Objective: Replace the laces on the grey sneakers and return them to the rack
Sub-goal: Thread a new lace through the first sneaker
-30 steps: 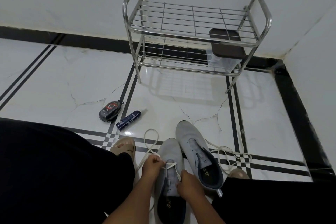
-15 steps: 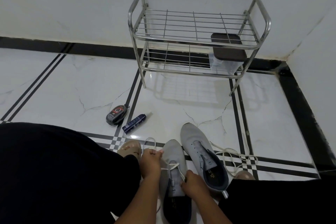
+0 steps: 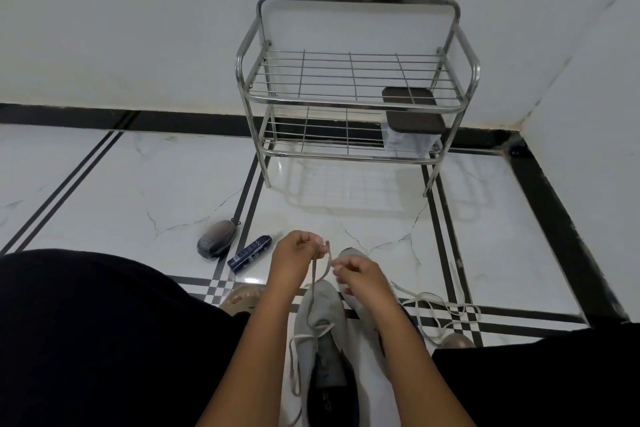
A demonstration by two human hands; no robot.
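Left hand [image 3: 297,258] and right hand [image 3: 360,277] each pinch ends of pale flat lace [image 3: 314,279] above grey fabric sneaker [image 3: 320,308]; uneven pulling risks unthreading an eyelet.

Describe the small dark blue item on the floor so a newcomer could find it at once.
Start at the steel shoe rack against the wall and come forward and left along the floor's black double stripe. Just right of that stripe lies the dark blue tube, slim and printed, unlike the rounded black case left of the stripe.
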